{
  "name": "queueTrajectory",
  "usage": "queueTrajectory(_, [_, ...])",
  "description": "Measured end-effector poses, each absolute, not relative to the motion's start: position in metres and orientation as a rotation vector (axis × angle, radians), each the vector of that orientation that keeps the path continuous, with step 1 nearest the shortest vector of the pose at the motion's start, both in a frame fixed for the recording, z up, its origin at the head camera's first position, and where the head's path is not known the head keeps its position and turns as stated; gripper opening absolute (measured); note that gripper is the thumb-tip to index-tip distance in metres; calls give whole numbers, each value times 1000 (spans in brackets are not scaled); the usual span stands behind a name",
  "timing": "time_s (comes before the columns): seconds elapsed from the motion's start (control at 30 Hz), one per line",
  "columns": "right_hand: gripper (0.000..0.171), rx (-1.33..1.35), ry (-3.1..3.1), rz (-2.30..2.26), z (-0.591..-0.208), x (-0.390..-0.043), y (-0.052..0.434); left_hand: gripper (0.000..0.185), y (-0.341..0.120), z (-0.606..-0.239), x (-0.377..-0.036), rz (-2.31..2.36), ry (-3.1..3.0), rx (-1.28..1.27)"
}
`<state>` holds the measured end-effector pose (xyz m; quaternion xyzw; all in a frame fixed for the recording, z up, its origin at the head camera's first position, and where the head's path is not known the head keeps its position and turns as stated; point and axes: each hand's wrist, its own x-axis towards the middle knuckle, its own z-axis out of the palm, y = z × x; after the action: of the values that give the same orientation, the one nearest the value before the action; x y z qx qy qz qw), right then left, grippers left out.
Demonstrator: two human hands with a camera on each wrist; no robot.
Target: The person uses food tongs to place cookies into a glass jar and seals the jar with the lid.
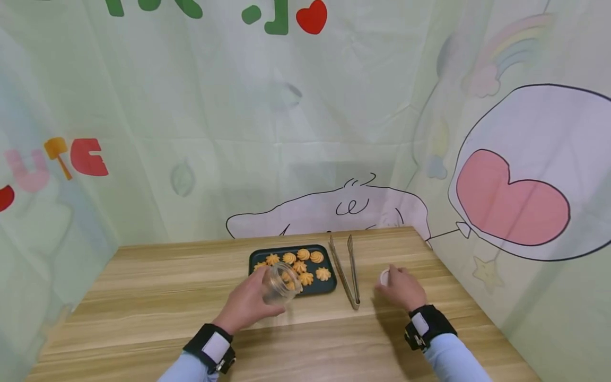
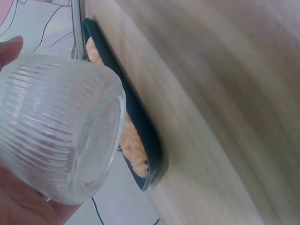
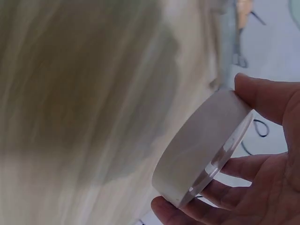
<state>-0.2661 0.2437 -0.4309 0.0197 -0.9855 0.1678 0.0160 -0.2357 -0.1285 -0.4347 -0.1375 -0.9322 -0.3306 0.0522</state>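
My left hand (image 1: 248,300) grips a clear glass jar (image 1: 279,284), tilted on its side with its open mouth toward the right. Ribbed walls and a smooth base of the jar (image 2: 61,126) show in the left wrist view. Behind it lies a dark tray (image 1: 320,289) of piped, golden cookies (image 1: 323,274); the jar overlaps its near edge in the head view. On the right, my right hand (image 1: 403,288) pinches a round white lid (image 1: 384,277) by its rim. Fingers and thumb hold opposite sides of the lid (image 3: 201,145) above the table.
Metal tongs (image 1: 354,286) lie on the wooden table (image 1: 157,297) between the tray and my right hand, arms spread toward the back. A printed cloth backdrop (image 1: 229,159) rises behind the table and along its right side.
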Motion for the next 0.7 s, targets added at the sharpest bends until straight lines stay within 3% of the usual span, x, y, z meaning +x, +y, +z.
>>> queueTrajectory(0.47, [67, -83, -3115, 391, -461, -266, 260, 101, -159, -423, -246, -1174, -2700, -171])
queueTrajectory(0.7, [76, -61, -3106, 432, -457, -268, 259, 103, -177, -428, -255, -1322, -2602, 15])
